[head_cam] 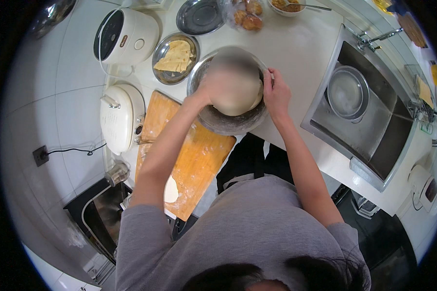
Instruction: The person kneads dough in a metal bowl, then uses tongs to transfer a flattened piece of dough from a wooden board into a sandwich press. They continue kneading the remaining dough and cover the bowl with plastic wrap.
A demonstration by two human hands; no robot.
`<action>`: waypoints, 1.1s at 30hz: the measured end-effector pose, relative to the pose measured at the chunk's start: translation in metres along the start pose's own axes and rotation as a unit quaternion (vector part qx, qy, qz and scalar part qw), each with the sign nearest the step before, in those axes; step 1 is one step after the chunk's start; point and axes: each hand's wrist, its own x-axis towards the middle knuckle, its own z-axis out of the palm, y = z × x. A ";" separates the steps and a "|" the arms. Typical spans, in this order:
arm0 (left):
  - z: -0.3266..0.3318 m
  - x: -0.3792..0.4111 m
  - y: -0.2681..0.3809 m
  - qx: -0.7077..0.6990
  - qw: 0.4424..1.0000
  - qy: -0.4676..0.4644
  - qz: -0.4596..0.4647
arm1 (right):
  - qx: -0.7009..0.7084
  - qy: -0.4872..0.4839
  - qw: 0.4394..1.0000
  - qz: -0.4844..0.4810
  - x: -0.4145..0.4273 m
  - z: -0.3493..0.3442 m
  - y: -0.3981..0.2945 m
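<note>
A large metal bowl (224,124) rests partly over the top end of a floured wooden board (204,152). Pale dough (255,103) lies in the bowl, largely under a blurred patch. My left hand (213,89) reaches into the bowl from its left side; its fingers are blurred, so their hold on the dough cannot be told. With its fingers at the right rim, my right hand (276,91) grips the bowl. A flat round of dough (171,191) lies low on the board, partly behind my left forearm.
Flatbread (175,56) sits in a steel plate (158,74). Beyond are an empty metal plate (199,16), a bag of round buns (249,18) and a bowl with a spoon (289,10). A rice cooker (142,36) and white electric appliance (120,118) stand left; a sink (360,134) is right.
</note>
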 end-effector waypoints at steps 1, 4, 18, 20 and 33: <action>-0.015 -0.011 0.018 0.012 0.998 -0.001 0.058 | -0.004 0.000 1.000 0.002 0.000 -0.002 0.000; 0.003 -0.025 0.031 0.087 0.996 0.032 -0.012 | -0.006 -0.006 1.000 -0.004 -0.002 -0.001 -0.004; -0.035 -0.050 0.032 -0.474 0.808 0.025 -0.350 | -0.031 0.026 0.999 -0.019 0.000 0.003 0.000; -0.031 -0.056 0.043 -0.560 0.738 0.030 -0.376 | -0.024 0.028 0.999 -0.020 0.001 0.006 0.000; -0.006 -0.024 0.018 -0.105 0.972 -0.035 -0.209 | -0.048 0.003 0.998 -0.040 0.002 0.011 -0.007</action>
